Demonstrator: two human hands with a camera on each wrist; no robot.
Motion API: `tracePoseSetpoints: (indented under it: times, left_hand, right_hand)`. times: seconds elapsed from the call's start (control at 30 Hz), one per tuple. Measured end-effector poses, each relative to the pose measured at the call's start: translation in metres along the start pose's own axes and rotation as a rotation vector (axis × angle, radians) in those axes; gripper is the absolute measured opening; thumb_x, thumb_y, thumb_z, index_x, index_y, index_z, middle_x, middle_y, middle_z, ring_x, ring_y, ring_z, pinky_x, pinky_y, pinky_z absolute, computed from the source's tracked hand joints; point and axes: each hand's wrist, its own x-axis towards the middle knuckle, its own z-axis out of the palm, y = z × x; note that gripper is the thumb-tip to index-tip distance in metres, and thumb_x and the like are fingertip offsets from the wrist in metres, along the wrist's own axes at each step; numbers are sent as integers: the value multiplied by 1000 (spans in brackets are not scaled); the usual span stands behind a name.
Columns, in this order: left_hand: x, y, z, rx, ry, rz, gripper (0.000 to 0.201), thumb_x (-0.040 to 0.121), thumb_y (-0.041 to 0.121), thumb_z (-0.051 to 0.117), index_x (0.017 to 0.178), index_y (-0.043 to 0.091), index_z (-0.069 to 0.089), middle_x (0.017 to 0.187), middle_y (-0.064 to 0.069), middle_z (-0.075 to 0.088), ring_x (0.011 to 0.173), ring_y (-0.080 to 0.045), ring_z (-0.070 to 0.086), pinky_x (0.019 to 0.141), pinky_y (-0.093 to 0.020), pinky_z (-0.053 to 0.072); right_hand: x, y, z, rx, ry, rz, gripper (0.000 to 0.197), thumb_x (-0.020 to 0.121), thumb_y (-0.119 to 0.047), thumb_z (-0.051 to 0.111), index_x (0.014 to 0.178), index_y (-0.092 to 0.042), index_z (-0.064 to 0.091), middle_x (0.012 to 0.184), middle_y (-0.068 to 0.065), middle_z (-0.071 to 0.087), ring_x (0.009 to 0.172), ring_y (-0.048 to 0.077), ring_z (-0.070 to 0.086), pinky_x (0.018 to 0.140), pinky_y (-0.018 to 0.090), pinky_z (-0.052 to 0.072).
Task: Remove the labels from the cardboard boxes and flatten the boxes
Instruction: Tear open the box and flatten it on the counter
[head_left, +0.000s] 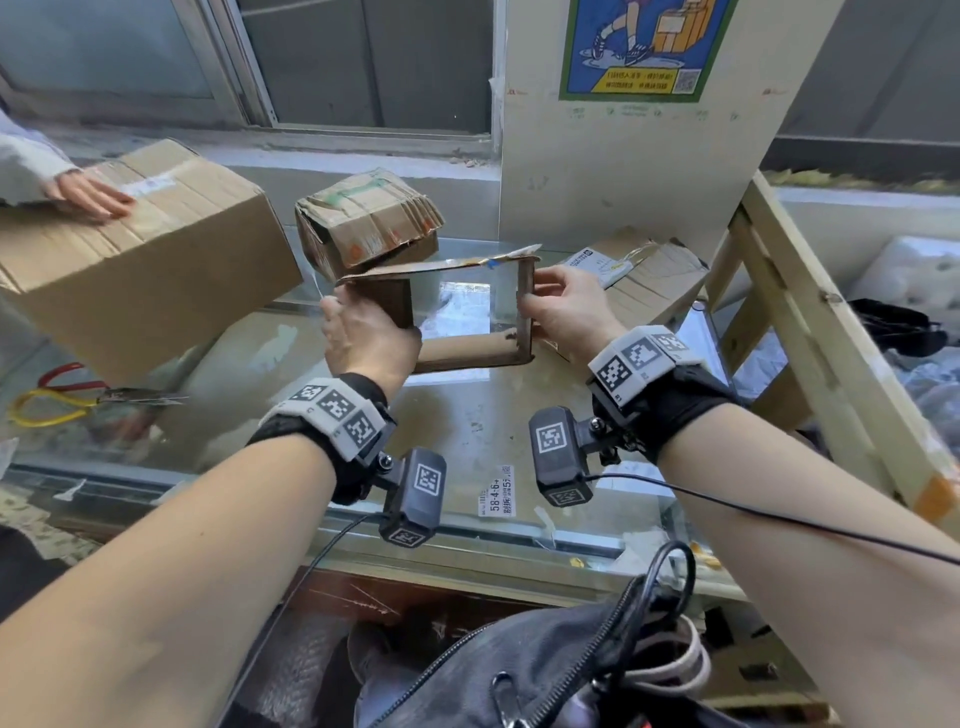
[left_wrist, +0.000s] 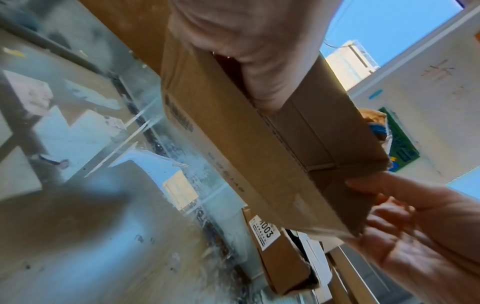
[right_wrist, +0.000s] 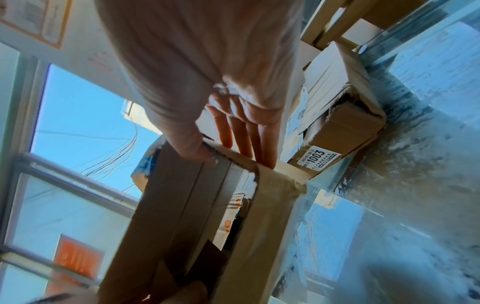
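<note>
A small brown cardboard box (head_left: 467, 354), open at both ends like a frame, is held up over the glass counter (head_left: 467, 441). My left hand (head_left: 363, 338) grips its left wall, fingers curled inside. My right hand (head_left: 566, 306) pinches the right wall, thumb on the inner side and fingers outside. Torn tape hangs at the box's top right corner. The left wrist view shows the box (left_wrist: 246, 154) from below, with my left hand (left_wrist: 249, 51) on one end and my right hand (left_wrist: 415, 216) on the other. The right wrist view shows my right hand (right_wrist: 207, 82) on the box edge (right_wrist: 182, 205).
Another person's hand (head_left: 88, 195) rests on a large taped box (head_left: 145, 260) at the left. A crumpled box (head_left: 363, 218) stands behind, and a box with a white label (head_left: 639, 280) lies at the right. Pliers (head_left: 67, 395) lie at the left, a wooden ladder (head_left: 810, 332) leans at the right.
</note>
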Motion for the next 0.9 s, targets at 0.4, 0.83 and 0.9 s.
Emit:
tracePoseSetpoints:
  times: [0.4,0.83,0.9]
  left_hand:
    - [-19,-2,6,-84,-123,571,79,80,-15,39,153,5,14,158,-13,23,146,-24,19,118,-23,8]
    - [-25,-18,2,102,-590,614,70,81,43,72,143,22,45,154,1,31,143,-17,26,115,-30,20]
    - [-25,-16,2,-90,-579,490,46,80,51,69,114,21,65,126,4,56,126,-18,48,104,-31,37]
  right_hand:
    - [22,14,-30,601,108,255,29,96,4,32,80,-12,51,45,-6,62,52,12,62,47,20,52]
    - [14,16,-48,873,210,365,21,98,-5,34,92,-4,54,93,13,58,91,25,62,80,38,54]
    - [14,14,-51,820,154,356,25,98,-10,34,81,-8,51,83,8,56,67,17,64,76,31,54]
